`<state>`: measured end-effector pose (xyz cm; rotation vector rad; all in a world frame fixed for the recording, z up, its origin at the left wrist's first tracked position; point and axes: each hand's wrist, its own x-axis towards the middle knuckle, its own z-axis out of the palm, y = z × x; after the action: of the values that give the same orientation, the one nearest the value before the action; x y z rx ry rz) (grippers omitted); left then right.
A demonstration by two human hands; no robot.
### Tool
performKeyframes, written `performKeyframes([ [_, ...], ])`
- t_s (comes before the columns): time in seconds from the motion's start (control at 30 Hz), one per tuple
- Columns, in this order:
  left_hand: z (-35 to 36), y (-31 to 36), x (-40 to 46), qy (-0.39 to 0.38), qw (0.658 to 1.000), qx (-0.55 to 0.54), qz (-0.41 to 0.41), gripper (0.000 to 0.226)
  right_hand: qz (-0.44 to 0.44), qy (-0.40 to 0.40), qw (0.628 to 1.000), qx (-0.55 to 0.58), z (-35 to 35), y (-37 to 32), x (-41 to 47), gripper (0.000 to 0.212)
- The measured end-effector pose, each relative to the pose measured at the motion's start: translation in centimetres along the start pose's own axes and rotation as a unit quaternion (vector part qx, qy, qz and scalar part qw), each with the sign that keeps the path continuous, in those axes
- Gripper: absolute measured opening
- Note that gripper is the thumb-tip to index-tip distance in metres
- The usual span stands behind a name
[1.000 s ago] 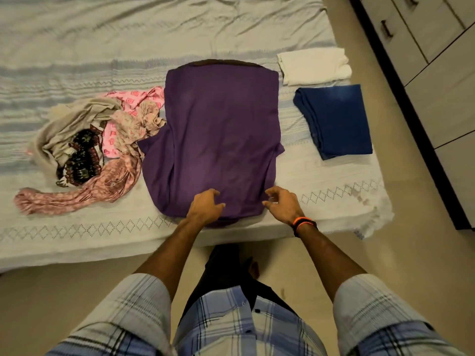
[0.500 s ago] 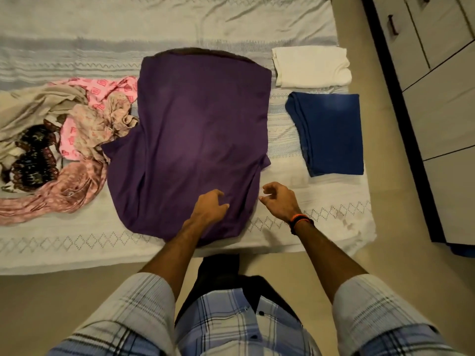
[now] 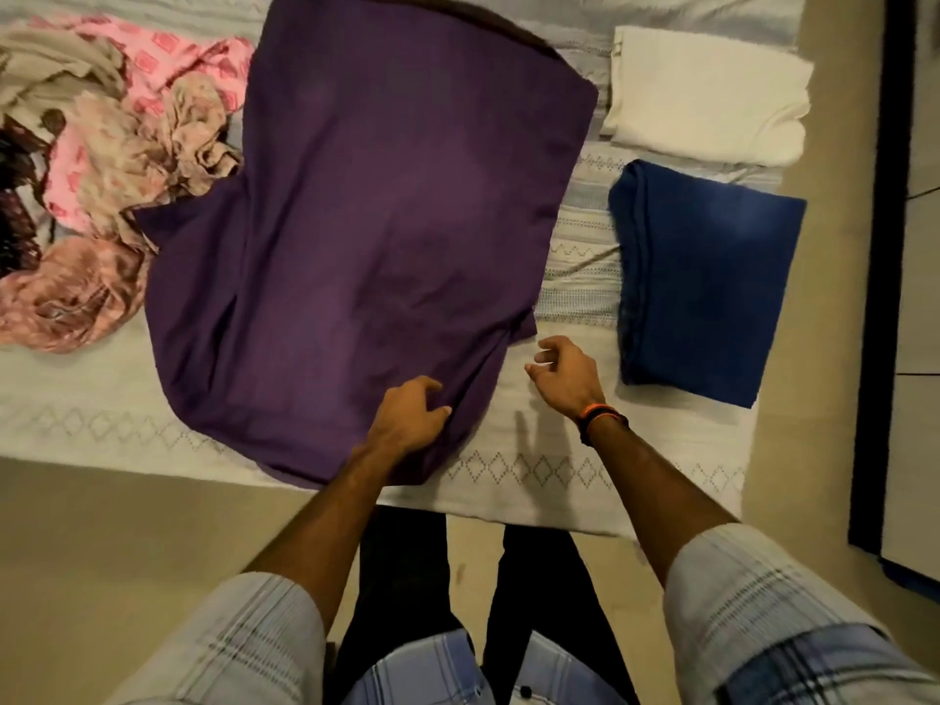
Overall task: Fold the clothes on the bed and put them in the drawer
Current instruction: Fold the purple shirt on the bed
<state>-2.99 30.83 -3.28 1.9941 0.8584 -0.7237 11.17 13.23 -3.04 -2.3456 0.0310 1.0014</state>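
Bare sheet (image 3: 575,277) between purple shirt (image 3: 376,221) and blue fold (image 3: 702,277).

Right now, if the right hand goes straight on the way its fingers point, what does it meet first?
Probably the purple shirt. The right hand hovers beside its lower right edge, loosely curled fingers pointing left toward the cloth. Its height above the bed is unclear.

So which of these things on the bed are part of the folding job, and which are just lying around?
Part of the job:
- purple garment, gripped by the left hand
- unfolded heap
- folded white cloth
- folded blue cloth
- right hand, hovering empty

Just there:
- bed sheet
- cabinet
- wristband
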Motion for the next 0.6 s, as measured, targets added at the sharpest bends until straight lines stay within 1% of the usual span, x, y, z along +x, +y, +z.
performKeyframes([
  [0.13, 3.0, -0.1, 1.1, 0.016, 0.999, -0.025, -0.033, 0.051, 0.008, 0.002, 0.998, 0.055, 0.3, 0.8, 4.1, 0.047],
  [0.2, 4.4, 0.0, 1.4, 0.025, 0.998, -0.027, -0.047, 0.056, 0.01, 0.007, 0.997, 0.074, 0.6, 1.1, 6.0, 0.042],
  [0.33, 6.2, -0.1, 1.2, 0.059, 0.995, -0.046, -0.063, 0.068, -0.006, 0.009, 0.996, 0.088, 1.4, 1.3, 8.3, 0.022],
  [0.37, 6.6, -0.2, 1.2, 0.069, 0.994, -0.05, -0.064, 0.071, -0.017, 0.01, 0.996, 0.083, 1.6, 1.5, 8.5, 0.019],
  [0.43, 7.2, -0.4, 1.1, 0.084, 0.993, -0.054, -0.065, 0.078, -0.026, 0.006, 0.997, 0.074, 1.7, 1.7, 8.5, 0.022],
  [0.53, 7.9, -0.7, 0.5, 0.072, 0.995, -0.024, -0.059, 0.089, 0.015, -0.015, 0.995, 0.098, 0.7, 2.9, 7.8, 0.024],
  [0.6, 8.2, -0.8, 0.1, 0.057, 0.997, -0.003, -0.057, 0.095, 0.057, 0.013, 0.987, 0.152, -0.5, 5.1, 7.5, 0.03],
])
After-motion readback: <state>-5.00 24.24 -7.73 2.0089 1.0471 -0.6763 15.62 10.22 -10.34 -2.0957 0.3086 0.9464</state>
